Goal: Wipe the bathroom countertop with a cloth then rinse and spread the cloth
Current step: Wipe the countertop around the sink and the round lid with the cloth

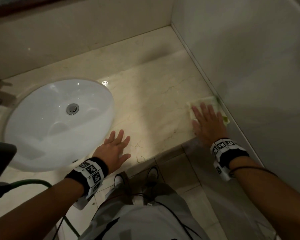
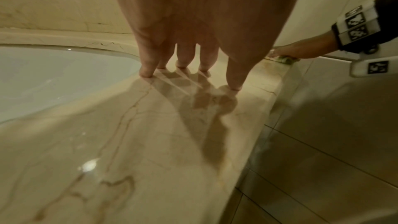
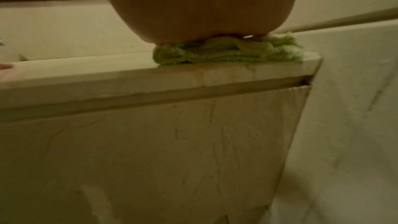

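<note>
A: Cloth position?

B: The cloth (image 1: 207, 103) is located at the far right end of the table (image 1: 154, 101), at the near corner, against the side wall (image 1: 249, 66) and close to the front edge. It is pinned flat under the right hand (image 1: 208, 123).

A: Fingers?

B: The right fingers (image 1: 203, 110) are held straight and slightly spread, pressed on top of the cloth, not curled round it. In the right wrist view the cloth (image 3: 226, 52) is seen folded in layers, squashed under the palm.

A: Left hand?

B: The left hand (image 1: 115, 150) is laid flat on bare stone beside the sink (image 1: 55, 122), fingers (image 2: 148, 67) straight and apart, nothing held. It is well apart from the cloth; the right hand is clearly the nearer one.

A: Long axis of the cloth?

B: A folded pad is shown, a little longer along the side wall than across it, so front-to-back is judged. Most of it is hidden by the hand, so this is given with low confidence.

A: Which way for the next stroke?

B: The wall is met on the right and the edge at the front, so the unwiped stone is judged to lie left, towards the sink, and back.
</note>
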